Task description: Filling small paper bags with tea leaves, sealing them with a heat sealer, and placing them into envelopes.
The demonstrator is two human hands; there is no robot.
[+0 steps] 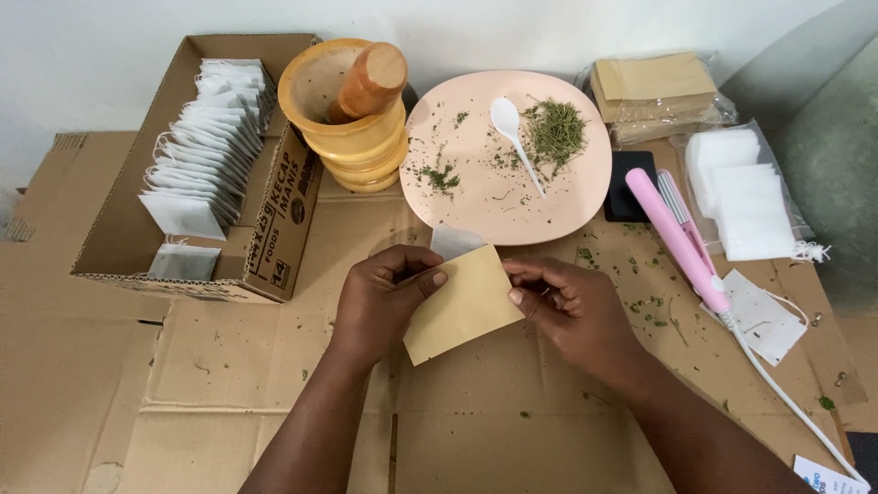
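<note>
kraft paper envelope (462, 306), flat, rectangular, pinched between left hand (380, 302) and right hand (572, 311).

— What sort of place is this?
— A home tea-packing corner: a flattened-cardboard worktop (229, 384), a wooden mortar (352, 119), dried herbs (555, 131) on a pink plate (476, 206), a box of filled tea bags (206, 137).

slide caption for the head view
Both hands hold a tan paper envelope below a pink plate of dried herbs.
</note>
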